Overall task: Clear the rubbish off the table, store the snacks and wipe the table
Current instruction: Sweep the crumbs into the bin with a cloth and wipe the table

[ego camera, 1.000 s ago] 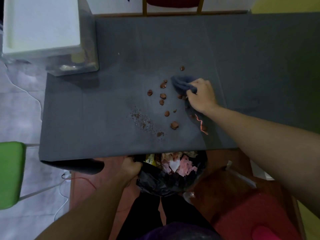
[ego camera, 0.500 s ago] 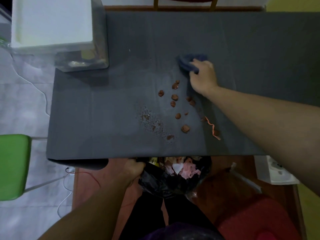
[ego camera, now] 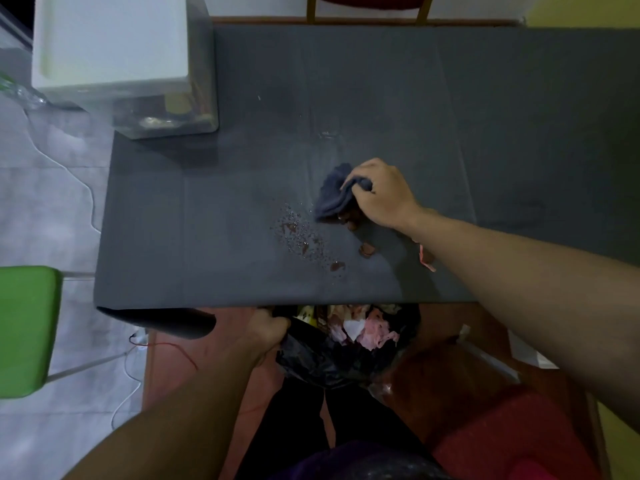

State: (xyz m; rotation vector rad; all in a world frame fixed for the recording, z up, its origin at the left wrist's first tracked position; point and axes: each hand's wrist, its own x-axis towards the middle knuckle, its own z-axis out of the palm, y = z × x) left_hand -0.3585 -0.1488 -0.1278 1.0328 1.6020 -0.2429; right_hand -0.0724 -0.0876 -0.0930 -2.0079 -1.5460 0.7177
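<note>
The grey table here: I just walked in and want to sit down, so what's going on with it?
A person is mid-cleanup. The right hand grips a dark blue cloth pressed on the table against a cluster of brown crumbs. The left hand holds a black rubbish bag open just below the near table edge; it already contains pink and white paper scraps. A few crumbs, a patch of wet specks and a pink scrap are not yet cleared.

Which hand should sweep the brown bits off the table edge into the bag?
Right. The right hand grips the cloth right beside the brown bits, while the left hand holds the black bag open below the table edge.
</note>
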